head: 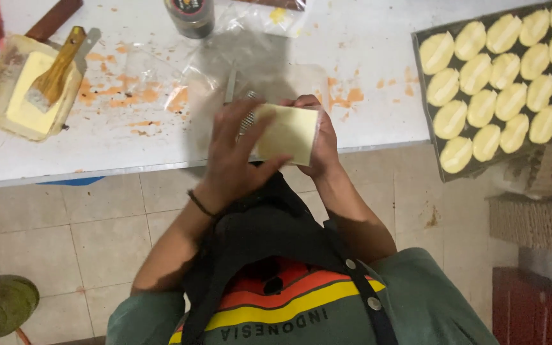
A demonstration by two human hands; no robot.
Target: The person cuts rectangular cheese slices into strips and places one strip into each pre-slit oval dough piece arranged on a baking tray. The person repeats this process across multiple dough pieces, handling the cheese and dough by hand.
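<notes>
While the right hand point(321, 137) is gripping a pale yellow block point(287, 133) that looks like cheese, the left hand point(234, 156) is lying half-open over the block's near corner, steadying it against a small metal grater point(245, 115) just behind. The block is sitting over the worktop point(365, 51) edge, smooth and squarish, and I'm not seeing any shavings, so grating looks barely begun. Right of the block, a dark tray point(429, 160) is holding rows of pale oval pastries point(499, 76), looking fully shaped. Far left of the block, a brush point(55, 70) is resting in a tub of yellow glaze point(23, 89), orange smears between.
</notes>
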